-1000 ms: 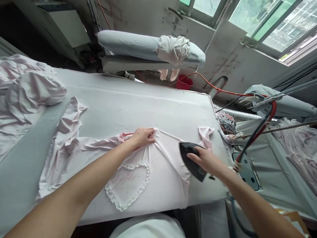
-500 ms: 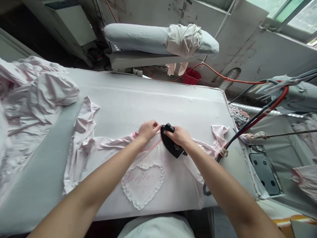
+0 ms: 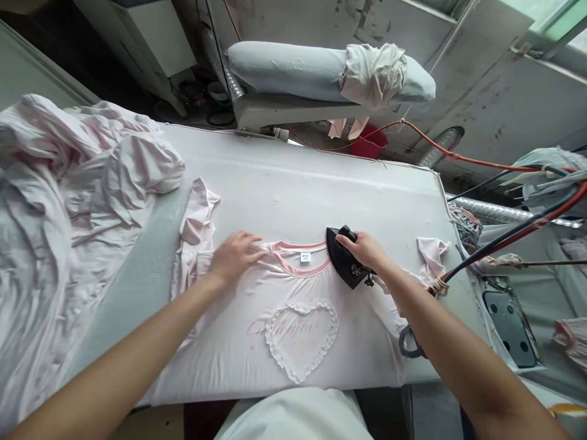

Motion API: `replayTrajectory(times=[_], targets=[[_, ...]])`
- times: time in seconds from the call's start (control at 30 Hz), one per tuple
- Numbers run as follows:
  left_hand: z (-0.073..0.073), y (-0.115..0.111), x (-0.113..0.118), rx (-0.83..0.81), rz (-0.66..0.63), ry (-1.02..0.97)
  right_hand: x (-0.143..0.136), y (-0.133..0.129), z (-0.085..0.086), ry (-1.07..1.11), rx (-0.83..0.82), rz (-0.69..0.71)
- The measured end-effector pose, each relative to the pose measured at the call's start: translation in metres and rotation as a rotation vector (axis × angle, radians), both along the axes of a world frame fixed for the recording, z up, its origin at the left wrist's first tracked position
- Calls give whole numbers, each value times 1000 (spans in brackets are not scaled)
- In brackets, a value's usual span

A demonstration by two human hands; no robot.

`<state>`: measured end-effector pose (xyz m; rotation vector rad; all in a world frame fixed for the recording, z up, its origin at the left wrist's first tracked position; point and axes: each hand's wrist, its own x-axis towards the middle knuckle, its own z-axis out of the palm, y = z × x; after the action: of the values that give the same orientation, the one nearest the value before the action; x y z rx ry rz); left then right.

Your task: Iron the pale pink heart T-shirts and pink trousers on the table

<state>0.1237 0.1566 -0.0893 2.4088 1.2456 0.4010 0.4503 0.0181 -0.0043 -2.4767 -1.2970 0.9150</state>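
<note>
Our left hand (image 3: 235, 256) lies open on the soft-looking shirt (image 3: 224, 348) reaching the surface's (image 3: 321, 189) near edge; our right hand (image 3: 367, 249) holds the iron (image 3: 342, 261), probably heavy, by its handle (image 3: 347, 233).

A: Bright or dim?
B: Bright over the white table (image 3: 293, 183), nearly black toward the upper left corner.
A: Lit from where?
B: Apparently from the window (image 3: 567, 27) at upper right, pale and washed out. Looks cool and diffuse, with soft shadows.
A: Sharp?
B: Mostly, but smeared at the pink lettering (image 3: 293, 330) and too small to read on the label (image 3: 305, 257). Stretches and tilts toward the edges, wide-angle fashion.
</note>
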Motion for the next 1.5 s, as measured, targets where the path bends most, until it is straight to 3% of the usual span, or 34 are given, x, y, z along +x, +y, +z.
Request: replayTrajectory(times=[0.13, 0.27, 0.43, 0.57, 0.67, 0.77, 0.83, 0.9, 0.97, 1.03, 1.13, 1.23, 1.3, 1.37, 1.43, 1.5], targets=[[-5, -11, 30, -198, 67, -108, -9, 6, -1, 3, -17, 48], [-1, 10, 28, -434, 112, -243, -15, 19, -2, -97, -38, -43], [5, 34, 21, -384, 78, 12, -44, 32, -2, -88, -84, 219], [7, 31, 31, -328, 89, 136, -78, 35, -1, -154, -84, 238], [10, 26, 29, -339, 145, 208, -109, 43, -3, -185, -113, 484], [11, 34, -12, -410, 77, 310, -139, 66, -10, -222, -99, 411], [7, 45, -62, -459, 20, 426, -151, 87, -12, -188, -89, 311], [3, 55, -115, -455, 65, 520, -156, 103, -8, -139, -98, 298], [0, 55, -153, -327, 141, 537, -151, 109, 0, -88, -116, 317], [0, 43, -165, -84, 182, 414, -135, 107, 10, -45, -122, 301], [3, 4, -134, 171, 148, 5, -91, 98, 20, -56, -117, 198], [5, -43, -64, 40, -69, -219, -33, 99, 20, -151, -159, 158], [5, -66, -13, -49, -180, -159, 2, 104, 18, -227, -166, 203], [5, -78, 28, -88, -205, -21, 25, 108, 16, -386, -110, 254], [5, -84, 54, -135, -159, 115, 33, 107, 11, -616, 105, 339], [7, -88, 66, -188, -83, 193, 28, 103, 2, -687, 399, 608]])
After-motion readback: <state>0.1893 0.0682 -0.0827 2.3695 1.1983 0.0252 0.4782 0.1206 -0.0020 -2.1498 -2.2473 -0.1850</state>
